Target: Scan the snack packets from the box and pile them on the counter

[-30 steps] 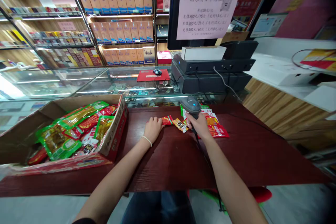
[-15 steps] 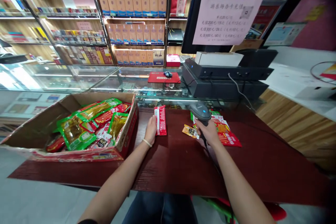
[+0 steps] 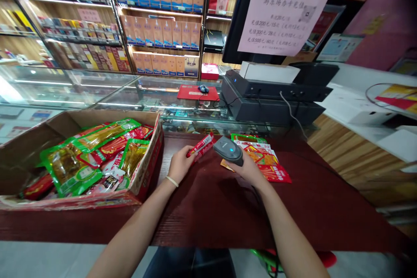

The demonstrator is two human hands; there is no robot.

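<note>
My left hand (image 3: 181, 163) is closed on a narrow red snack packet (image 3: 201, 146), holding it tilted just above the dark red table (image 3: 211, 208). My right hand (image 3: 249, 169) grips a grey barcode scanner (image 3: 228, 150) whose head, with a small blue light, points left at the packet. The two almost touch. Under and behind my right hand lies a small pile of red, orange and green snack packets (image 3: 263, 158).
A cardboard box (image 3: 145, 173) full of green and red snack packets sits at the left of the table. Behind are a glass counter (image 3: 137, 95), a till with a monitor and pink paper notice (image 3: 280, 17), a red mouse mat with mouse (image 3: 198, 92), and stocked shelves.
My left hand lifted the red packet off the table and brought it rightwards, tilted. My right hand swung the scanner head left towards it. The view shifted slightly.
</note>
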